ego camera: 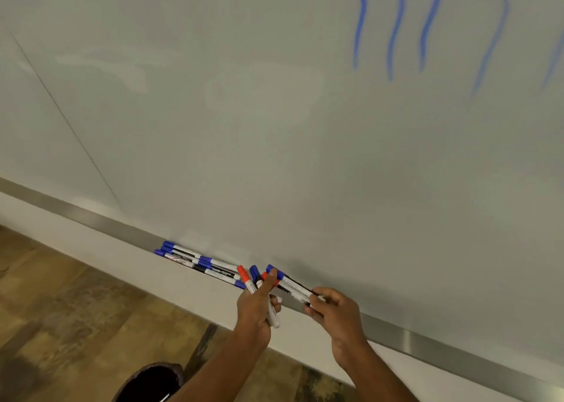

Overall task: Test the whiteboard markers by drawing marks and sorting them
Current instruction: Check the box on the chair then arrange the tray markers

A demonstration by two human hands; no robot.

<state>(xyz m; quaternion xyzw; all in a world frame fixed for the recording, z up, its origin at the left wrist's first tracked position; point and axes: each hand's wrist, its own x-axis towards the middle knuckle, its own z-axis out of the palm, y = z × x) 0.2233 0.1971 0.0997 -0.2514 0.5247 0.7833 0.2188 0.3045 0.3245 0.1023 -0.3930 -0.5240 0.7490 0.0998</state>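
A large whiteboard (274, 111) fills the view, with several wavy blue marks (393, 29) at its upper right. My left hand (258, 305) grips a bundle of markers (255, 276) with red and blue caps, held upright over the metal ledge (427, 336). My right hand (338, 313) pinches the tail end of a blue-capped marker (290, 282) that lies slanted, its cap end by my left thumb. Several blue-capped markers (198, 259) lie in a pile on the ledge to the left.
Below the ledge runs a pale wall band (91, 249), then a wood-patterned floor (76, 325). A dark round container (152, 383) sits at the bottom edge, near my left forearm. A thin seam (61, 111) crosses the board's left side.
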